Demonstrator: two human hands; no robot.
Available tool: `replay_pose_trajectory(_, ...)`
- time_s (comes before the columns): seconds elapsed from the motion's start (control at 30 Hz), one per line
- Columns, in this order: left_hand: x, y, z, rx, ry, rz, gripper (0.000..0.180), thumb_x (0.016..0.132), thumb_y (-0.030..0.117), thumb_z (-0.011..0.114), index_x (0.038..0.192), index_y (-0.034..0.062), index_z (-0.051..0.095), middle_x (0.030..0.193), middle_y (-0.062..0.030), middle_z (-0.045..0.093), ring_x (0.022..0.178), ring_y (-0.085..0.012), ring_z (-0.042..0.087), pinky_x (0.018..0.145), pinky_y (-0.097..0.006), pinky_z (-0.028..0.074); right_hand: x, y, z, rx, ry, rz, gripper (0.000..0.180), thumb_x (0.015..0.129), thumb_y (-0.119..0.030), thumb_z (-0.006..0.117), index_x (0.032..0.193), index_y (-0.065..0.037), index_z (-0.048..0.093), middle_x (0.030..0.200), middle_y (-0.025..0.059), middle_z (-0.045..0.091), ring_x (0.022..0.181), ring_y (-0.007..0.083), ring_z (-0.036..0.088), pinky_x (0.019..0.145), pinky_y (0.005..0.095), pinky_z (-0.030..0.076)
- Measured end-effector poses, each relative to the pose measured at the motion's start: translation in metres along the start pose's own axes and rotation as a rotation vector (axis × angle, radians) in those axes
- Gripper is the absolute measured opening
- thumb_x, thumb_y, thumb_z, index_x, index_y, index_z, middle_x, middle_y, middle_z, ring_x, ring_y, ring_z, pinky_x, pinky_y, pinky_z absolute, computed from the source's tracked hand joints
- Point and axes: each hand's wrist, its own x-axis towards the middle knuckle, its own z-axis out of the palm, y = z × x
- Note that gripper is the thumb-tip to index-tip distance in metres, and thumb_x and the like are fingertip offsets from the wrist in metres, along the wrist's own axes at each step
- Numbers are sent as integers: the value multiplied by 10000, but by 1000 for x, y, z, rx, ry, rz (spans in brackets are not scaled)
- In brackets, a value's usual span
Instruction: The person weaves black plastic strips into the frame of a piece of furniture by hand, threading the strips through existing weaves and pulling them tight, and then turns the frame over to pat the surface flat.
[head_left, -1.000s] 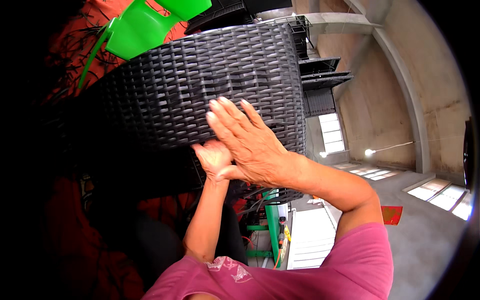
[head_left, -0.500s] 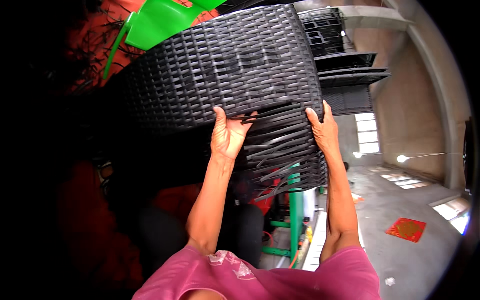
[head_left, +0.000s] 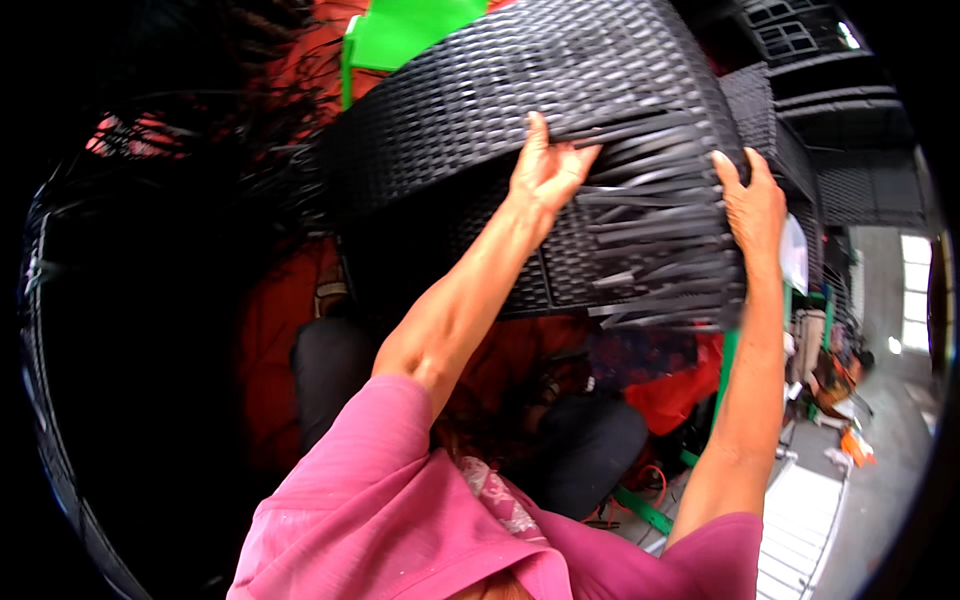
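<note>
A curved black wicker piece (head_left: 520, 75) of flat woven strips spans the upper middle. Its lower right part bears a row of loose black strips (head_left: 650, 215), their free ends pointing left. My left hand (head_left: 548, 180) is at the lower edge of the finished weave, thumb up against it. The topmost loose strip (head_left: 590, 135) lies between its thumb and curled fingers. My right hand (head_left: 755, 210) grips the right corner edge of the wicker, thumb on the front and fingers over the side. The weave is slightly blurred.
A green plastic chair (head_left: 415, 35) stands beyond the wicker on a red ground cover (head_left: 275, 350) strewn with strip scraps. Other dark woven pieces (head_left: 865, 190) are stacked at right. Green metal legs (head_left: 645, 510) stand lower right, near a white slatted panel (head_left: 800, 525).
The view has swung, so wicker and hands appear farther right and higher. Both hands keep their places on the piece. The chair has shifted right in view.
</note>
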Motion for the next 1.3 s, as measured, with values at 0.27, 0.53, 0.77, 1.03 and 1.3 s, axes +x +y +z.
replay_pose_trajectory(0.27,3,7,-18,107,295,-75,497,922,441,471,1262,78,467,1334,-155,485,1276,-360,402,1062,-601,286,-5,65,83,189,-226,139,712,802,-550,603,1258,-8,526,1132,241,608,1048,372,591,892,411,447)
replay_pose_trajectory(0.53,10,31,-82,456,482,-76,483,897,495,488,1215,133,511,1266,-66,549,1247,-338,435,998,-617,354,-65,70,161,93,-317,383,715,847,-606,482,1272,-32,504,1087,275,608,1037,411,574,877,458,443)
replay_pose_trajectory(0.77,25,63,-71,455,663,-126,574,909,409,535,1267,-17,395,1298,-257,437,1211,-423,417,998,-579,387,-27,93,140,852,-747,371,635,898,-540,474,1215,6,537,1105,139,639,1027,214,606,848,350,468)
replay_pose_trajectory(1.03,5,154,-48,305,755,-256,653,875,287,611,1368,-39,333,1379,-238,412,1221,-353,447,923,-460,426,-192,162,189,36,-832,373,808,789,-609,586,1430,-199,316,1472,175,295,1359,375,260,1039,607,258)
replay_pose_trajectory(1.3,-28,182,1,662,765,-374,587,928,288,541,1348,-70,343,1193,-161,494,882,-189,440,770,-291,401,-250,136,187,-129,-636,-289,641,788,-512,615,1337,-215,469,1496,38,270,1406,298,135,1057,642,117)
